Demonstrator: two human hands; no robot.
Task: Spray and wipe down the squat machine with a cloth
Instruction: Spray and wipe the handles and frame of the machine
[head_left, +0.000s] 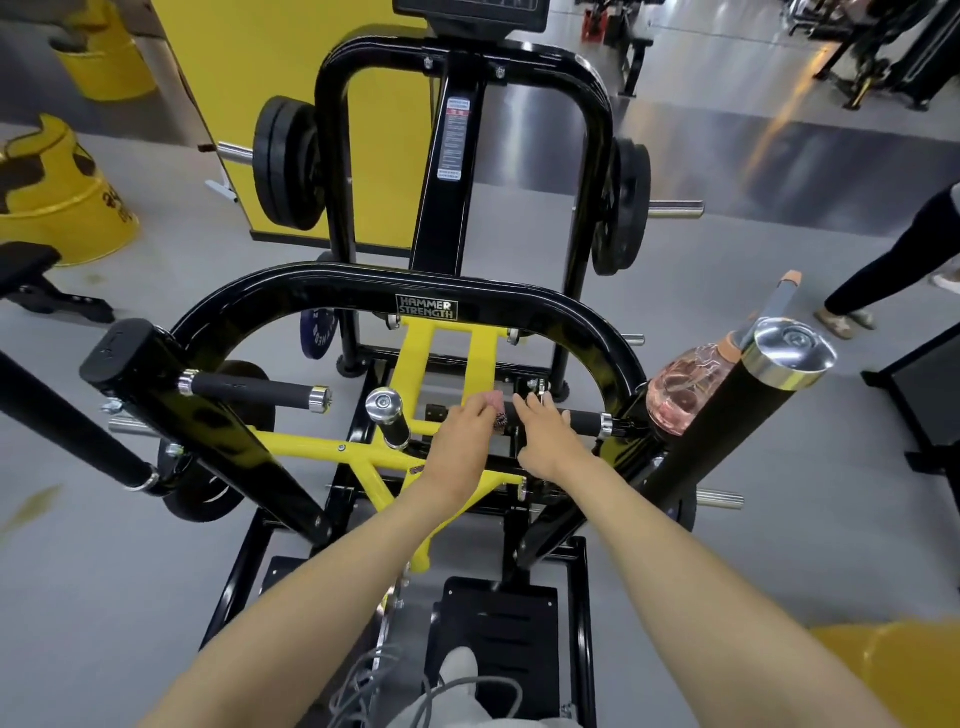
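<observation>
The black and yellow squat machine (332, 283) fills the middle of the view, with a curved black bar and short rubber handles. My left hand (460, 441) grips a small pinkish cloth (493, 402) against the inner end of the right handle (582, 421). My right hand (545, 436) rests on that same handle just to the right of the cloth, its fingers bent over the bar. A pink see-through spray bottle (685, 389) sits wedged against the machine's right upright, apart from both hands.
Weight plates (285, 161) hang on pegs at both sides of the frame. Yellow barrels (57, 197) stand at the left. A person's legs (883, 270) are at the right edge. My shoe (460, 667) is on the black footplate below.
</observation>
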